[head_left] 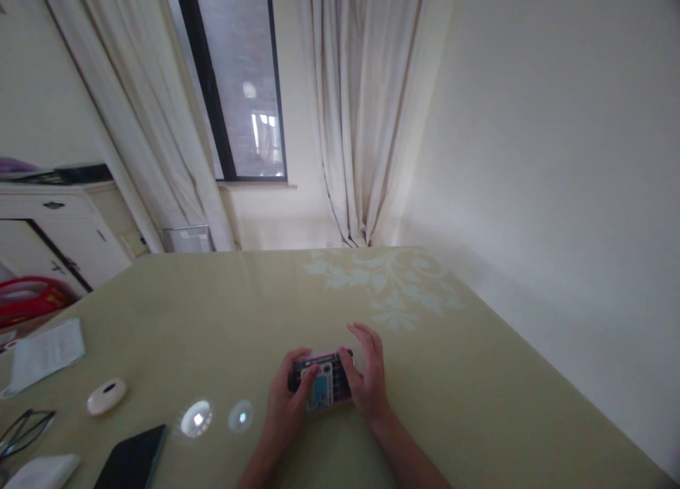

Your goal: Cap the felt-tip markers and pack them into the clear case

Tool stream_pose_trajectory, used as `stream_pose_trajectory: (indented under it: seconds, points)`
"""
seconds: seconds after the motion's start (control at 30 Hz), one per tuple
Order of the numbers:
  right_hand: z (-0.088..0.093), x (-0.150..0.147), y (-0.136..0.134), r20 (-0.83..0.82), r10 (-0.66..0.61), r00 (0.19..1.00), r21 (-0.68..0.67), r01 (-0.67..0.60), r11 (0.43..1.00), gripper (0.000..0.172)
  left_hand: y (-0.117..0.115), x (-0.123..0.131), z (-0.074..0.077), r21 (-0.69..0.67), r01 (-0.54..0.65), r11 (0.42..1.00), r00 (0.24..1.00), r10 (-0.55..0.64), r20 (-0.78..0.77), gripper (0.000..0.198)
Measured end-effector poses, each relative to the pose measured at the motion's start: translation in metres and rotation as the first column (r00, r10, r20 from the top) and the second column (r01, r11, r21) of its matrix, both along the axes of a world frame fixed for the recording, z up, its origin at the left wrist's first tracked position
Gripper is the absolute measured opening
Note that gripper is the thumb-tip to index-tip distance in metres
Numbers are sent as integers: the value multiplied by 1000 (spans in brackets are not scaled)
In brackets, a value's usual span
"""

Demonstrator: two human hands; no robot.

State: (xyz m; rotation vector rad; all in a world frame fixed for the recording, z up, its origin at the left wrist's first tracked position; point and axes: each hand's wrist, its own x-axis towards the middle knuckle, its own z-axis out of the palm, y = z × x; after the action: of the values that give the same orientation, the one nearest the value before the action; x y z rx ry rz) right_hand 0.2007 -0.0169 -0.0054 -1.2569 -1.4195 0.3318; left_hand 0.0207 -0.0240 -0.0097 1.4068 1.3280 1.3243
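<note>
Gripping the patterned object (321,388) at left: curled left hand (287,392); touching its right: half-open right hand (372,381).

Bare-armed and bare-handed
Left hand (285,397), right hand (372,384), left forearm (265,457) and right forearm (401,441) are all seen uncovered.

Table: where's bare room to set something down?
Bare table lies between the right hand and the wall, and beyond the left hand out to the far edge. Crowded: the near left, with phone and glasses; between the hands is a small box.
</note>
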Motion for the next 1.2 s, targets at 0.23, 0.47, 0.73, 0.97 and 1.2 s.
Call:
stream_pose_trajectory:
  seconds: [0.23,0.47,0.73,0.97,1.2]
  points:
    - [3,2,10,-267,236,934,-225,-298,928,39,0,-4,0,13,5,1000,1000,-4,-28,41]
    - [6,0,6,-286,245,926,-200,-308,930,36,-1,-7,3,55,17,998,1000,-15,-26,38]
    - [2,2,6,-277,272,922,-205,-333,920,32,0,-5,5,51,12,999,1000,-11,-6,40]
    - [2,3,7,-282,290,915,-196,-350,916,30,0,-5,2,22,32,999,999,-32,-2,39]
    - [3,3,9,-265,287,921,-192,-342,920,31,2,-3,1,-45,58,997,997,-56,43,43]
